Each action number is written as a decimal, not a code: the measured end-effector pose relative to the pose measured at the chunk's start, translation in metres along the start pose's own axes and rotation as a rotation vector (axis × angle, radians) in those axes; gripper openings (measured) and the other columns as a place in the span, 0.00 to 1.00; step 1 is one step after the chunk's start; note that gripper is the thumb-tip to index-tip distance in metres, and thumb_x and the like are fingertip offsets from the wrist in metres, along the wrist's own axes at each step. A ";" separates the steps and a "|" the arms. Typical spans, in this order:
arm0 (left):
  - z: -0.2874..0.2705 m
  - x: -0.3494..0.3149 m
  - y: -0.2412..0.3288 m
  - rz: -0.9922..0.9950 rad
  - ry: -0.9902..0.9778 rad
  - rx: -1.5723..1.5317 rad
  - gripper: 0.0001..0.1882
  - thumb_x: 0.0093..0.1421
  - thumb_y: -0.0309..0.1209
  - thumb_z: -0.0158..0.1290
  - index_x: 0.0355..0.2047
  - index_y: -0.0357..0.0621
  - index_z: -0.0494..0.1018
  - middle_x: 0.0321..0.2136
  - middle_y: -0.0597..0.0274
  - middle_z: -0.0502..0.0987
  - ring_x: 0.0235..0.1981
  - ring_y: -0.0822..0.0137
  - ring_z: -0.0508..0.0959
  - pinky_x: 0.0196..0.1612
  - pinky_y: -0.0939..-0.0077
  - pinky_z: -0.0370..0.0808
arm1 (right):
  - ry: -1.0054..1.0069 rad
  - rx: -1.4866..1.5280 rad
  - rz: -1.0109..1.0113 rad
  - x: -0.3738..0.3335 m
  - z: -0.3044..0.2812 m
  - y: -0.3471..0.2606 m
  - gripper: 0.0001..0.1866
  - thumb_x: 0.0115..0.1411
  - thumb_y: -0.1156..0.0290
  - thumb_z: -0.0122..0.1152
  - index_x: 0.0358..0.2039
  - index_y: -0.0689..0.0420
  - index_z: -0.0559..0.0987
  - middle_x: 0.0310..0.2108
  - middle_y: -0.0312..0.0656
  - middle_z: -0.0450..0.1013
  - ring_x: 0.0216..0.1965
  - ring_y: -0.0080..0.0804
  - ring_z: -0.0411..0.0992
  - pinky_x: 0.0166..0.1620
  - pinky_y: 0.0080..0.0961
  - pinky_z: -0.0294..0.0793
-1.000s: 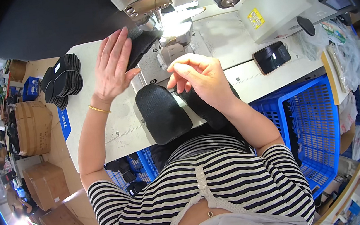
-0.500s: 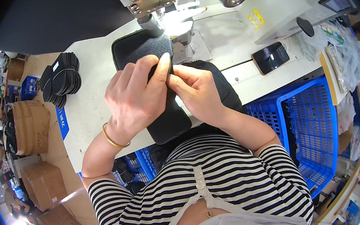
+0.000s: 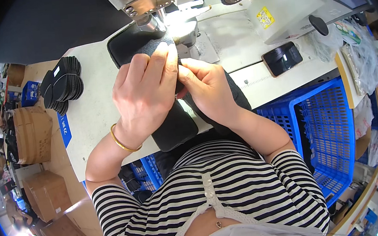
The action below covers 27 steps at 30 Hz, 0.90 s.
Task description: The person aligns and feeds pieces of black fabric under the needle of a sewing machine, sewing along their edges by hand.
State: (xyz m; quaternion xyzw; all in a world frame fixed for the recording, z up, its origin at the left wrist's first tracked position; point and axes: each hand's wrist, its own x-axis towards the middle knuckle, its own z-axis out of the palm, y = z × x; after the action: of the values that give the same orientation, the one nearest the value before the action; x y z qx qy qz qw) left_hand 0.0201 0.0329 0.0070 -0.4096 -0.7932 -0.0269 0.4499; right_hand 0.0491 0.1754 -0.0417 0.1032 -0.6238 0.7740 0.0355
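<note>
Pinching black fabric pieces (image 3: 171, 120) together, left hand (image 3: 147, 92) and right hand (image 3: 206, 88) at sewing machine (image 3: 158, 1) foot; stitching apparently not begun; stack (image 3: 62, 83) far left.

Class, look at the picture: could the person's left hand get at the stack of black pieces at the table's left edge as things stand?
Probably yes. The left hand rests on the black fabric piece, and only bare white table lies between it and the stack of black pieces; nothing blocks the way.

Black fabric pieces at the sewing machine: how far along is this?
Both hands, left hand and right hand, press black fabric pieces together under the sewing machine. No finished seam is visible. A stack of black pieces waits on the table.
</note>
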 end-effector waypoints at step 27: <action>0.045 -0.078 -0.101 -1.362 -0.149 -1.947 0.08 0.59 0.23 0.52 0.39 0.37 0.73 0.35 0.60 0.78 0.33 0.73 0.78 0.39 0.78 0.75 | -0.007 -1.287 -0.154 -0.042 -0.067 0.036 0.38 0.43 0.59 0.75 0.53 0.64 0.73 0.45 0.47 0.66 0.50 0.44 0.64 0.53 0.39 0.63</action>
State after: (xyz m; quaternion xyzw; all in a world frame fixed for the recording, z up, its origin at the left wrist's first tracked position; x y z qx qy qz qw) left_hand -0.0592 -0.0645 -0.0447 -0.0739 -0.5177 -0.8275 -0.2045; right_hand 0.0755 0.2359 -0.0979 0.1084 -0.9540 0.2401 0.1435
